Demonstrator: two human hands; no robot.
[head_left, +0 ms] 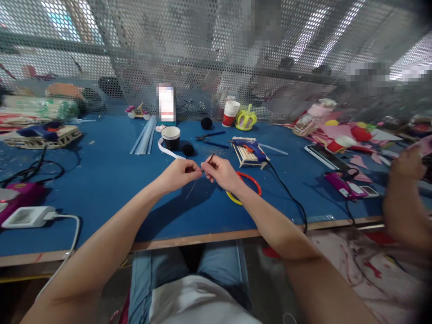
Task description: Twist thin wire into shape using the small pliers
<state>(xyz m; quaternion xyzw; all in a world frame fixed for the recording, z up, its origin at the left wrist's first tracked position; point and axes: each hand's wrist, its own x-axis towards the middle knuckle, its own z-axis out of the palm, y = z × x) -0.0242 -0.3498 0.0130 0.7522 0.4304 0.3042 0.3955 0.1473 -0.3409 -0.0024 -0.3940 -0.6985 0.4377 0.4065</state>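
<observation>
nearest my view, a red-and-yellow ring (259,184) lies flat on the blue counter (97,184), partly under the right forearm. just beyond, mid-counter, i have the left hand (180,173) and right hand (221,171) nearly touching, raised a little, perhaps to give me a clear look at fine work. the left fingers pinch a thin strand (192,189); the right fingers pinch a small dark piece (212,156), and i cannot tell whether the two join. the strand's long axis slants, its free end pointing toward me and leftward, the other going up into the grip. farther off, a black fuzzy ball (188,149) sits beside a cup (171,139); to the right, a glue gun (251,146) rests on a stick rack (242,155), probably to hold its hot nozzle off the surface. pliers (212,137) lie between.
</observation>
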